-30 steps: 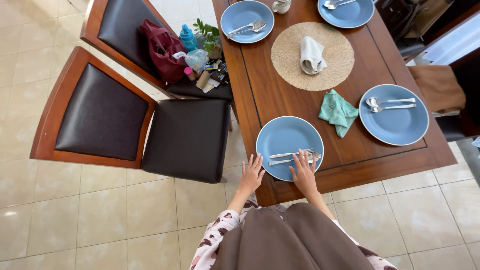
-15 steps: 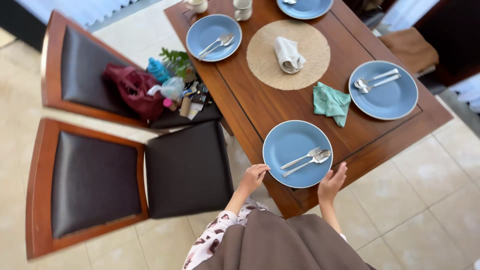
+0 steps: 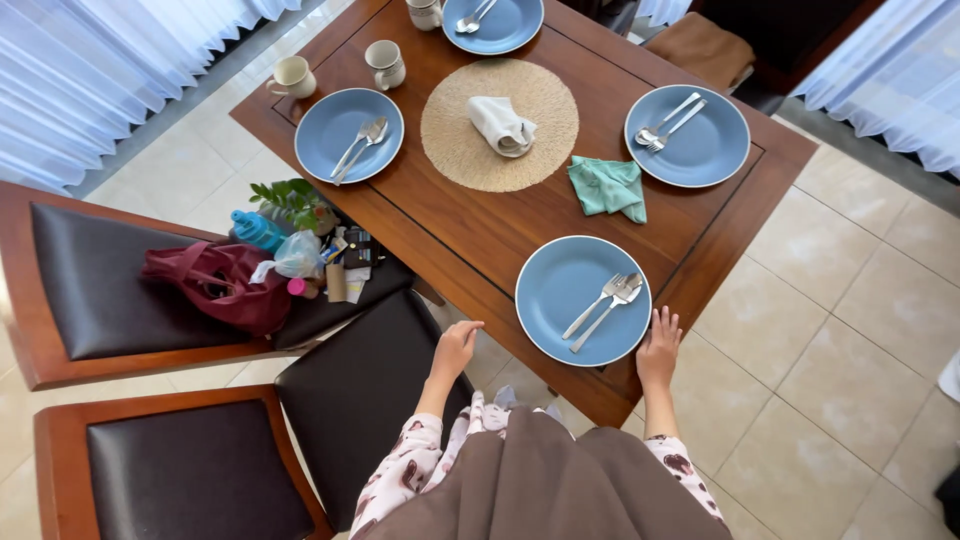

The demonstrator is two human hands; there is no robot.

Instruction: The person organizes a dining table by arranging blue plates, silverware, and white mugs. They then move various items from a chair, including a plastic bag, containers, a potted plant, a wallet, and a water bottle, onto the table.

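Wooden worktop (image 3: pixel 480 240) carries a blue plate (image 3: pixel 583 300) between empty, spread-fingered left hand (image 3: pixel 455 349) and right hand (image 3: pixel 658 350), seemingly just released.

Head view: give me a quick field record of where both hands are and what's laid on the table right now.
left hand: open, off the table's near edge, above the dark chair seat, holding nothing
right hand: open, fingers on the table edge beside the near blue plate
near blue plate: holds a fork and spoon
table: dark wood, four blue plates in all
centre: round woven mat with a white folded cloth
green cloth: crumpled, beside the mat
cups: three at the far corner
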